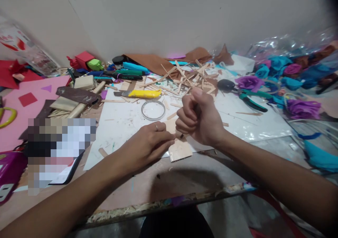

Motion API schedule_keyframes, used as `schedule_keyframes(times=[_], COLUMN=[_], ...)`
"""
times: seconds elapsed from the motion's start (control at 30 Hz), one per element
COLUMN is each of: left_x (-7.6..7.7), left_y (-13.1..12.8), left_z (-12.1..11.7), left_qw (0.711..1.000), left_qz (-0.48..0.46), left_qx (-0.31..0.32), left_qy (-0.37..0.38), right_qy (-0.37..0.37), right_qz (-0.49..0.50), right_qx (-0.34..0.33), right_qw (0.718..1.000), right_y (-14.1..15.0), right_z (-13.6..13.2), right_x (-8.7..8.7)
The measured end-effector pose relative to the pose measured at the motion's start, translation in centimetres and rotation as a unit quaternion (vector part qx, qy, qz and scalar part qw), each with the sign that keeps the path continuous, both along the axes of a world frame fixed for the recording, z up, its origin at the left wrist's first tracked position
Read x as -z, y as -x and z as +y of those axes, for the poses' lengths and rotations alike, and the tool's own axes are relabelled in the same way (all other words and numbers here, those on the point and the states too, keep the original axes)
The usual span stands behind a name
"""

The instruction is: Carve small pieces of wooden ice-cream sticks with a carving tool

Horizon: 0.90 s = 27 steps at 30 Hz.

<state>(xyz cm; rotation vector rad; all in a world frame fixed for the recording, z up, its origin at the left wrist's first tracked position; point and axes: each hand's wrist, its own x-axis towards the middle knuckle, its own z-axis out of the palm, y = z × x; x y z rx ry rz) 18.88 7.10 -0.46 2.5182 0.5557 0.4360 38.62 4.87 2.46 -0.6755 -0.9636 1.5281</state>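
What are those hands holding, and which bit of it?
The right hand grips a dark-tipped thing, too hidden to tell by which part. The left hand has its fingertips at the left edge of the wooden piece.

Pictured at 12 o'clock, a plain grey wall (158, 19) with a thin dark line (69, 0) slanting down it from about 11 o'clock. Set against it, a cluttered pinkish-brown table (124, 192), its front edge (132, 211) rough and chipped at 6 o'clock. Below at 5 o'clock, grey floor (237, 213). Overall, muted light, with soft shadow on the tabletop at 6 o'clock.
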Motion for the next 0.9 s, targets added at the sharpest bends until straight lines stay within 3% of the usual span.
schedule_keyframes(times=[0.5,0.9], left_x=[0.1,0.4], left_y=[-0.1,-0.3], left_z=[0.0,0.3], left_qw=[1.000,0.999], left_qz=[-0.012,-0.040], left_qx=[-0.007,0.000], left_qy=[-0.001,-0.011], right_qy=[0.002,0.098], right_qz=[0.009,0.096], right_qx=[-0.020,-0.021], right_qw=[1.000,0.990], right_y=[-0.2,-1.3], right_z=[1.1,3.1], right_x=[0.1,1.4])
